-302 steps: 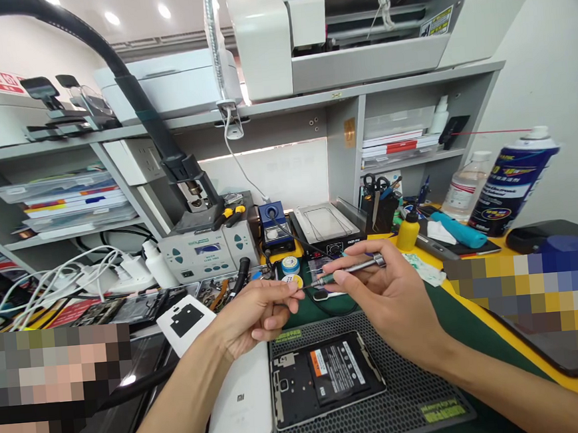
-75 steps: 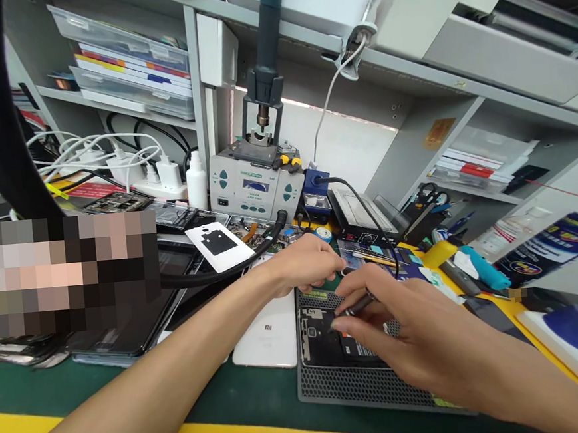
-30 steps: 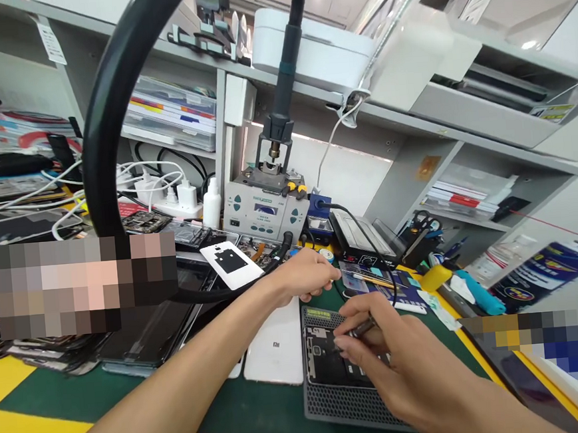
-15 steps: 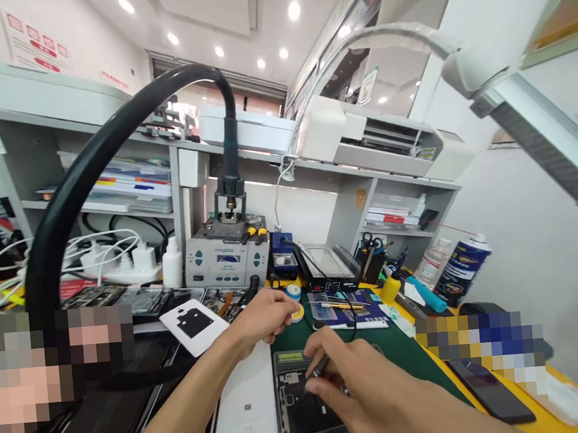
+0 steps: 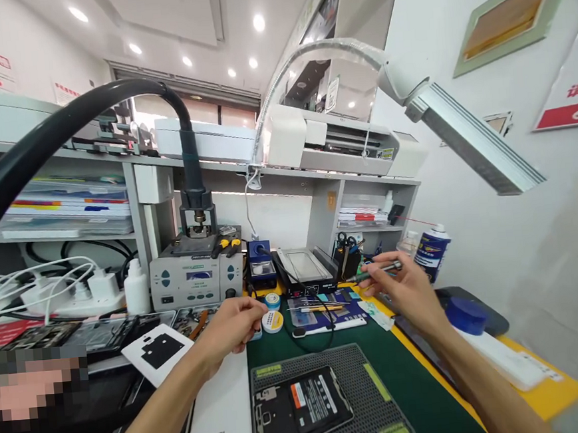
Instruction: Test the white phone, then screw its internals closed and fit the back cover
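An opened phone with its back removed lies on a grey perforated mat in front of me. Its white back cover rests to the left of the mat. My right hand is raised over the right side of the bench, closed on a slim metal screwdriver that points left. My left hand hovers loosely curled beside two small round tins; its fingertips are pinched and I cannot make out anything in them.
A hot-air rework station with a thick black hose stands at the back. A heating plate, scissors holder, spray can and blue lid line the right. A lamp arm hangs overhead. Chargers and cables crowd the left.
My right hand lifted the screwdriver off the opened phone and swung it up to the right. The view rose and the phone is now uncovered. My left hand stayed near the tins.
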The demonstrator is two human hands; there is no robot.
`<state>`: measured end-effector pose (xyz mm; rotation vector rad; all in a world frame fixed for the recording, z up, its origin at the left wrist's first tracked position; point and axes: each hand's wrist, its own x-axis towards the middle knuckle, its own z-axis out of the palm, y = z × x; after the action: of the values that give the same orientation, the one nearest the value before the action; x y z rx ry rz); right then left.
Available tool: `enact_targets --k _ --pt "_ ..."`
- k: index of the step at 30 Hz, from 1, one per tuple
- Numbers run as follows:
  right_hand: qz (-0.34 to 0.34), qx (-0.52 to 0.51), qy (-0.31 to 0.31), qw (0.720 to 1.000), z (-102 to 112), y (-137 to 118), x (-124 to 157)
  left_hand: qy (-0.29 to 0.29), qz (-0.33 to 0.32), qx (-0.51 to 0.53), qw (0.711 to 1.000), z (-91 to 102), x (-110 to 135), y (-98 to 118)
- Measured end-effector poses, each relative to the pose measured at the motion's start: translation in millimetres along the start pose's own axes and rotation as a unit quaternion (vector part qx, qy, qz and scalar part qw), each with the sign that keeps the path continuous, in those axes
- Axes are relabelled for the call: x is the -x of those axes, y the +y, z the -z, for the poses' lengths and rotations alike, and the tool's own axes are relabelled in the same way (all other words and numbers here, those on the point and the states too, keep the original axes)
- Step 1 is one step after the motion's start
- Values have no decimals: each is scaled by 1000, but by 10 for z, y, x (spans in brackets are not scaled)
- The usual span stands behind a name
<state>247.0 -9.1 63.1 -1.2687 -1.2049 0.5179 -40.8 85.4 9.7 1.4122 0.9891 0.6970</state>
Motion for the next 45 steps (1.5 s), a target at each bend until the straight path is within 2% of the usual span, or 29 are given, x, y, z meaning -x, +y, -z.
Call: enact_targets --k 3,6,10,15,20,24,28,31,35,39,40,42,44,45 --pt "-65 12 -74 995 17 365 -196 4 -1 2 1000 -17 5 12" --pt "-92 25 -168 981 -100 653 -261 12 -5 -5 1000 -34 5 12" --pt "-68 57 -250 964 -252 889 -261 24 -1 -17 1000 -49 1 5" --pt "-2 128 -289 949 -295 1100 -220 18 6 -32 999 -44 -13 -4" --pt "80 240 -287 924 -249 1089 -175 25 1 -57 998 -32 -5 2" --pt "140 321 -288 891 -232 1030 -164 33 -14 -81 996 -29 10 7" --pt "188 382 -287 858 -244 1018 -122 62 -54 -109 991 -19 58 70" --pt "220 408 -272 843 -245 1004 -81 93 -94 -132 982 2 134 183" --pt "255 411 -239 842 -197 961 -57 149 -119 -161 968 40 372 356" --pt "268 393 -203 856 -123 913 -42 165 -114 -236 951 107 855 469" --pt "267 387 -194 861 -110 903 -32 165 -108 -270 943 134 992 481" --pt "265 375 -179 870 -97 883 -6 170 -85 -399 897 204 1229 477" --pt "264 359 -171 879 -103 867 29 171 -65 -476 860 277 1369 434" --pt "264 351 -169 882 -112 859 48 175 -58 -526 830 309 1393 400"
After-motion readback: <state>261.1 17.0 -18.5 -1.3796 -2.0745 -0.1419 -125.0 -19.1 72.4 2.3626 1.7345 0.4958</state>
